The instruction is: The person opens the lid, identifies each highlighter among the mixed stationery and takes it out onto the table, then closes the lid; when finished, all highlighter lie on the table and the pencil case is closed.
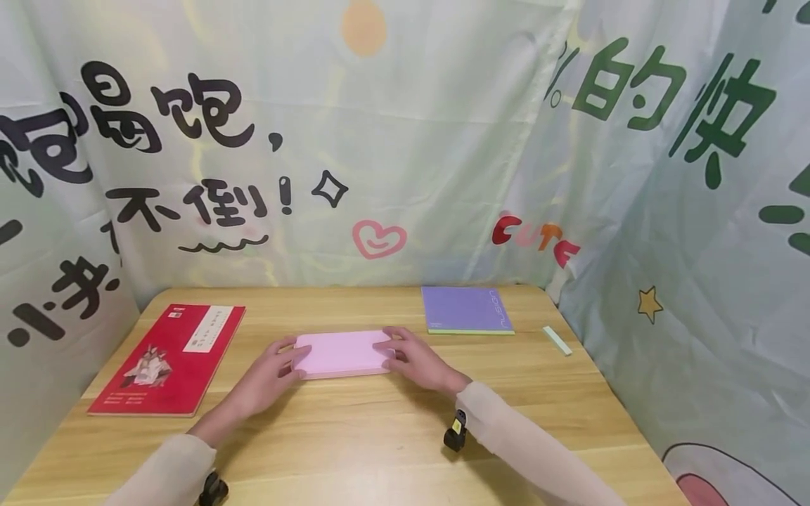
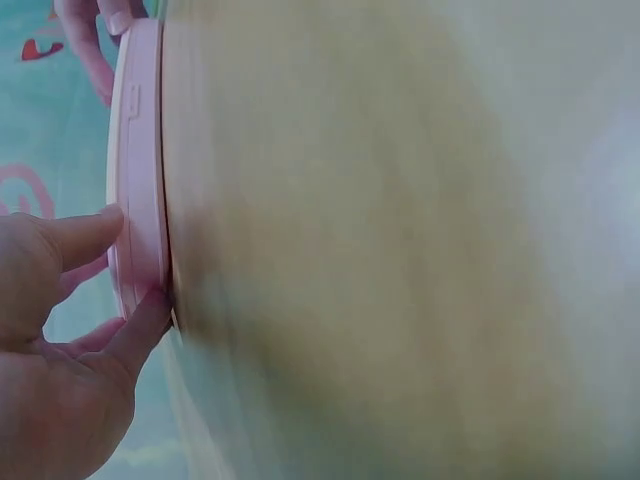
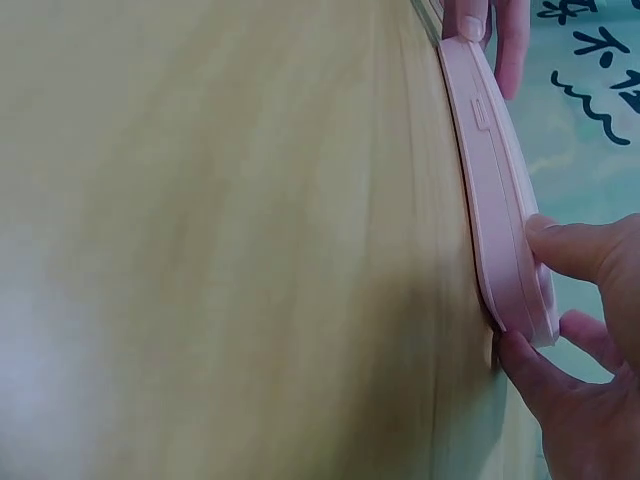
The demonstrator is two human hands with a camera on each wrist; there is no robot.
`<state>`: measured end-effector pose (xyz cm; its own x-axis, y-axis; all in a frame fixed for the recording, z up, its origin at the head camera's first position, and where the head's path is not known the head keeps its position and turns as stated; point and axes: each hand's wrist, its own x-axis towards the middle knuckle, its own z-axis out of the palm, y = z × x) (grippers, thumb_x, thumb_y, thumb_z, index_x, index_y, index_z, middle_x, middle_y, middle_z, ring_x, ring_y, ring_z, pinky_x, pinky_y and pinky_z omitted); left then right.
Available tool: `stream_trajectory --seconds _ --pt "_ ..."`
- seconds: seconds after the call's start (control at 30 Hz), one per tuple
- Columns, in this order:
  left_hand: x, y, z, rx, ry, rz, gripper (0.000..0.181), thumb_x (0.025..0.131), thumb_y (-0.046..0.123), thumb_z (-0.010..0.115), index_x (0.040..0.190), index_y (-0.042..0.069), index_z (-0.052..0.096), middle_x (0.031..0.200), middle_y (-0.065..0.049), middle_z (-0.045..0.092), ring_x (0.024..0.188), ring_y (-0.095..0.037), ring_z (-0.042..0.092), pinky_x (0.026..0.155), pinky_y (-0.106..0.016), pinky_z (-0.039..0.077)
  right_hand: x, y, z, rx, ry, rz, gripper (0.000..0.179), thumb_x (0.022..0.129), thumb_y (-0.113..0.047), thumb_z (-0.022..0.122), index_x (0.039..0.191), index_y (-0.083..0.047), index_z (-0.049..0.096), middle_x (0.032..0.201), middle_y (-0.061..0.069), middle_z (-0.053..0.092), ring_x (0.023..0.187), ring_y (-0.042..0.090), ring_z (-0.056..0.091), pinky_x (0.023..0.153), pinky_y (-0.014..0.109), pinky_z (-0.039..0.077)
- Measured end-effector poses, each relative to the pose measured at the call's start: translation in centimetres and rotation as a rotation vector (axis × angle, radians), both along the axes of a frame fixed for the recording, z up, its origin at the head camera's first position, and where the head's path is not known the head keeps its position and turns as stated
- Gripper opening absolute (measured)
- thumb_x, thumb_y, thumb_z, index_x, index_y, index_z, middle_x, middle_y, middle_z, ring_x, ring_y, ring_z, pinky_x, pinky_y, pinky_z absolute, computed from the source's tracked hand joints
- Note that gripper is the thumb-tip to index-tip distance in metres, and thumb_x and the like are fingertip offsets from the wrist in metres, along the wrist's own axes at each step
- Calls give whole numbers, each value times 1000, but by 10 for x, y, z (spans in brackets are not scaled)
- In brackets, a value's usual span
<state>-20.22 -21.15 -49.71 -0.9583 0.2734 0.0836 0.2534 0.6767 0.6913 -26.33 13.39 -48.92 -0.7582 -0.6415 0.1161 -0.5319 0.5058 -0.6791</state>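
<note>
A pink pencil box [image 1: 344,353] lies flat on the wooden table, its long side toward me. My left hand [image 1: 268,376] grips its left end, thumb at the near edge and fingers over the lid and far side. At the right end, my right hand [image 1: 419,360] holds the box the same way. Both wrist views show the box's near side, with a small raised clasp [image 2: 134,102] midway along it and a seam below the lid. In the right wrist view, fingertips press the lid and the lower corner of the box [image 3: 490,190].
To the left lies a red exercise book [image 1: 167,358]. A purple notebook [image 1: 467,309] sits at the back right, with a pale green strip [image 1: 557,341] beside it. Printed curtains [image 1: 405,140] enclose the wooden table [image 1: 354,450] at the back and sides.
</note>
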Motion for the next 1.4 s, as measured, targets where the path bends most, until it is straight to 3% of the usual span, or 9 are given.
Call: stream_trajectory --seconds 0.2,0.5,0.87,1.03,1.1,1.23,1.4 --pt "12 5 1 4 21 -4 53 105 15 73 156 5 59 167 -31 39 145 -53 53 117 -63 49 12 10 -2 -12 -9 4 38 108 -12 68 145 -4 68 172 24 37 149 39 54 116 51 54" --pt "26 8 1 -7 62 -4 52 103 13 76 153 7 63 166 -28 43 147 -53 50 118 -67 47 29 18 -1 21 23 11 39 108 -14 69 146 -5 69 172 24 37 143 39 60 115 50 55" --pt "32 11 0 4 51 -18 53 101 13 78 152 8 65 165 -27 44 145 -50 54 116 -62 50 42 25 -2 7 38 24 39 107 -14 70 145 -5 69 171 25 38 148 40 54 114 47 56" --pt "29 11 0 32 26 -22 54 99 17 82 150 6 65 164 -27 43 137 -45 62 112 -55 55 40 25 -1 51 78 16 48 107 -25 72 150 -5 65 170 25 40 130 33 65 110 45 58" --pt "26 10 1 15 38 -35 57 97 21 84 149 8 65 164 -28 42 138 -44 61 112 -56 54 36 24 0 72 100 2 54 105 -32 74 152 -8 63 170 23 42 134 33 62 114 50 54" --pt "17 10 3 -41 65 -80 65 95 28 87 152 11 63 168 -28 38 144 -49 53 115 -65 50 28 22 5 85 104 -7 59 102 -41 78 153 -15 63 172 18 41 157 38 43 125 64 40" --pt "8 9 6 -95 44 -131 69 93 28 88 155 12 61 171 -24 38 152 -50 44 120 -70 43 20 19 6 99 48 46 66 98 -41 83 156 -18 61 175 15 38 161 37 36 127 65 36"
